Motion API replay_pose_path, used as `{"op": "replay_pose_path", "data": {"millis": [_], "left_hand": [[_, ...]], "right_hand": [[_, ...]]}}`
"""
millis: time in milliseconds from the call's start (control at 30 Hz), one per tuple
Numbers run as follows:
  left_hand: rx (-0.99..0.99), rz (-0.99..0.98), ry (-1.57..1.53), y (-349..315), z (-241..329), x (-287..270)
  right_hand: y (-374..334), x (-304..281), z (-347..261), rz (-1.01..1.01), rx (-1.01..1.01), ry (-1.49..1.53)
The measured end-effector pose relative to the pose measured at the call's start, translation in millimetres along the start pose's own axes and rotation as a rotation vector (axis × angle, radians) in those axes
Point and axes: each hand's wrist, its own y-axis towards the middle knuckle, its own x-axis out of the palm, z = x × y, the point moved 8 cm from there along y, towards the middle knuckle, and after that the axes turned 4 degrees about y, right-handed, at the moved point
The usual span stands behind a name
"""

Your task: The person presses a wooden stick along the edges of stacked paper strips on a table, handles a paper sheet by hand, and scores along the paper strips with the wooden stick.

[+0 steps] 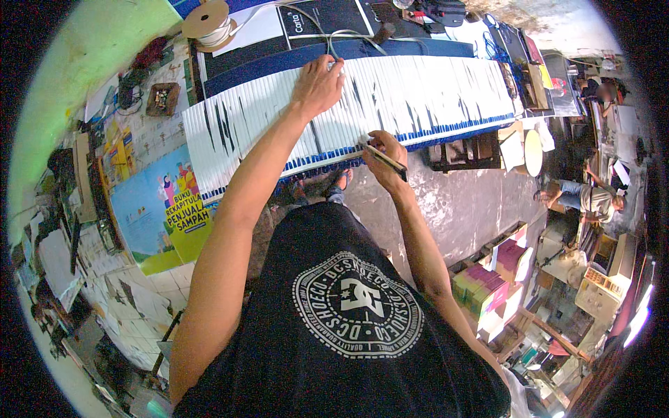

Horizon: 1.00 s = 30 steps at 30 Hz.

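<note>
While the left hand (317, 87) presses flat, fingers spread, on the far edge of white pleated strips (432, 90) running left-right across the desk (244, 59), the right hand (383, 157) grips a dark tool (385, 161) at their near edge.

L hand (317, 87) flat on white strips (418, 90); R hand (383, 157) w/ knife (385, 161).

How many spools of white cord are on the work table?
1. The spool of white cord sits at the table's far left corner, beyond the left hand pressing the white strips. Clutter farther back may hide others.
</note>
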Motion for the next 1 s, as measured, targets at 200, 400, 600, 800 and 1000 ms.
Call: {"op": "replay_pose_path", "data": {"millis": [200,400,600,800,1000], "left_hand": [[-0.004,0.001,0.006,-1,1,-1],[-0.011,-0.008,-0.017,0,0,-1],[-0.004,0.031,0.014,-3,0,0],[0.001,-0.001,-0.021,0,-1,3],[-0.011,0.027,0.017,-1,-3,2]], "right_hand": [[-9,-16,-46,-0.102,-0.068,0.054],[-11,-20,-50,-0.004,-0.096,0.081],[-3,-22,-45,-0.032,0.065,0.163],[9,-20,-52,-0.111,0.053,0.061],[-7,-18,-47,-0.067,0.089,0.018]]}}
